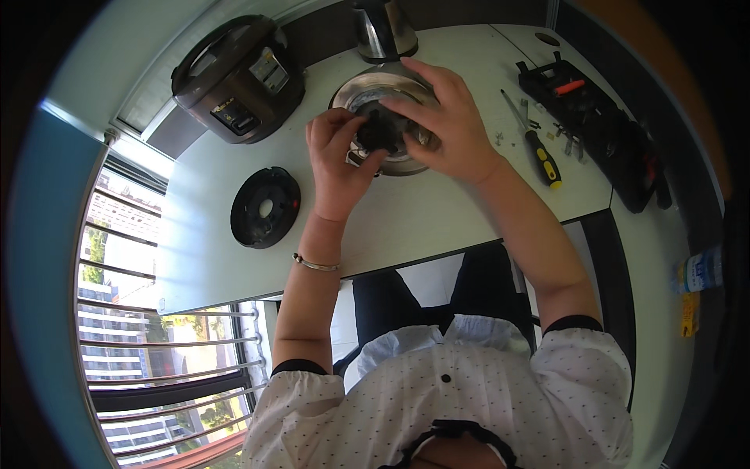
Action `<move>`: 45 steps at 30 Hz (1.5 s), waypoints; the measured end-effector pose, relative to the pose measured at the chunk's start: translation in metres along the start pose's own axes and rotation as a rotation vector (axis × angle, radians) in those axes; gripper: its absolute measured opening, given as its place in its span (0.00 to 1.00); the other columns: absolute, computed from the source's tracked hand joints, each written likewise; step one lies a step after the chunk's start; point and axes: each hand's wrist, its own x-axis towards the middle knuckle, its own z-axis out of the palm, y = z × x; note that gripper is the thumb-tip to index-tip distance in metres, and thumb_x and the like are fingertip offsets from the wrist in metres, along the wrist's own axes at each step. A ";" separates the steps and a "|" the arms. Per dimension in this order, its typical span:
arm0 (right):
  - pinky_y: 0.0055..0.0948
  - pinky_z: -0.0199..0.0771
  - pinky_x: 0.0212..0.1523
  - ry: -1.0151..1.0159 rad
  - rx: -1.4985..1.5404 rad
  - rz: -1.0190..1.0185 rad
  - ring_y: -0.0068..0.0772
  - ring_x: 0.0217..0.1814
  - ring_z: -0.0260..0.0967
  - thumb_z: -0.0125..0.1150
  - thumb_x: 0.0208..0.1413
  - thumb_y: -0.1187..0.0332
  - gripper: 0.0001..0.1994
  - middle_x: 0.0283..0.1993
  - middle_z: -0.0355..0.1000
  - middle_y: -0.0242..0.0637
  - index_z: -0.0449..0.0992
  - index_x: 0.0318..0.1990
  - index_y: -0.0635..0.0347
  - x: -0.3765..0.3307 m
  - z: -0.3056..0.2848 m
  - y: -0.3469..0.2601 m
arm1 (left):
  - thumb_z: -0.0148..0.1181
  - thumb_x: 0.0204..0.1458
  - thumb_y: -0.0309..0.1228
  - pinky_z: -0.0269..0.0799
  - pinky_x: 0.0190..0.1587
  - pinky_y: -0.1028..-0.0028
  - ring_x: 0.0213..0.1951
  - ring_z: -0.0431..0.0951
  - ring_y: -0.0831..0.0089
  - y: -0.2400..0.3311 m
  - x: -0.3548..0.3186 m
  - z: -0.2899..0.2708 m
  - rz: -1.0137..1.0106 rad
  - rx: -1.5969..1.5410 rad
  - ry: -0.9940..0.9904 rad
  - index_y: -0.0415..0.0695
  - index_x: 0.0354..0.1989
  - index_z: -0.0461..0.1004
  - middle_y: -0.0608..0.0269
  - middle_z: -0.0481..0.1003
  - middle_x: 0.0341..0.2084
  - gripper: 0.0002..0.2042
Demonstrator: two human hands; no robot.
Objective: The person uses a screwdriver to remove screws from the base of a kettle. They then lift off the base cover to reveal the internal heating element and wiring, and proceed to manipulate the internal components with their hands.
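A round, shiny metal appliance body (405,166), like an upturned kettle, stands on the table in front of me with its underside facing up. At its middle sits a dark black part (376,131), whose details are too blurred to make out. My left hand (341,156) pinches the left side of that part between thumb and fingers. Across the right side of the metal body, my right hand (451,125) curls its fingers and thumb around it, close to the black part. To the left, a round black base cover (266,207) with a hole in its centre lies apart from both hands.
A brown electric pressure cooker (238,82) stands at the back left. A metal kettle (383,31) is behind my hands. On the right lie a yellow-and-black screwdriver (543,160), several small loose pieces (504,141) and an opened black tool case (598,117). A barred window (164,313) is at left.
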 end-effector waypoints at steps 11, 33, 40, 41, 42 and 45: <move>0.39 0.66 0.53 -0.031 0.029 0.046 0.45 0.58 0.63 0.72 0.31 0.67 0.18 0.61 0.63 0.38 0.81 0.37 0.49 -0.005 0.010 0.003 | 0.76 0.26 0.33 0.63 0.53 0.58 0.50 0.64 0.54 0.007 -0.003 -0.001 0.040 0.187 0.017 0.43 0.50 0.72 0.54 0.66 0.49 0.34; 0.44 0.61 0.52 0.076 0.060 0.064 0.48 0.57 0.60 0.71 0.33 0.64 0.13 0.61 0.62 0.43 0.81 0.32 0.45 -0.015 0.007 0.000 | 0.71 0.39 0.39 0.72 0.54 0.57 0.57 0.68 0.46 0.008 -0.010 0.017 -0.128 0.382 0.012 0.47 0.63 0.60 0.43 0.60 0.62 0.39; 0.43 0.62 0.51 0.086 0.055 0.076 0.48 0.55 0.61 0.69 0.36 0.65 0.11 0.61 0.62 0.42 0.82 0.32 0.45 -0.014 0.012 -0.001 | 0.70 0.41 0.37 0.70 0.55 0.57 0.58 0.67 0.44 0.006 -0.009 0.010 -0.098 0.310 0.004 0.46 0.63 0.59 0.42 0.59 0.62 0.39; 0.43 0.62 0.51 0.082 0.072 0.079 0.48 0.55 0.61 0.69 0.37 0.65 0.11 0.61 0.63 0.43 0.82 0.32 0.45 -0.013 0.015 -0.002 | 0.70 0.41 0.37 0.70 0.56 0.57 0.58 0.66 0.44 0.005 -0.010 0.006 -0.107 0.307 0.000 0.46 0.63 0.59 0.41 0.59 0.62 0.39; 0.44 0.63 0.50 0.085 0.055 0.065 0.49 0.55 0.62 0.69 0.37 0.64 0.11 0.60 0.63 0.43 0.82 0.33 0.45 -0.013 0.018 -0.002 | 0.70 0.41 0.36 0.69 0.56 0.57 0.59 0.66 0.44 0.003 -0.013 0.004 -0.093 0.287 0.007 0.45 0.63 0.59 0.41 0.59 0.62 0.38; 0.46 0.66 0.46 0.126 0.044 0.007 0.51 0.52 0.65 0.69 0.38 0.61 0.12 0.58 0.64 0.48 0.82 0.34 0.44 -0.017 0.020 0.013 | 0.69 0.41 0.33 0.65 0.60 0.59 0.61 0.64 0.46 0.009 -0.010 0.009 -0.176 0.162 -0.042 0.42 0.63 0.59 0.40 0.60 0.62 0.38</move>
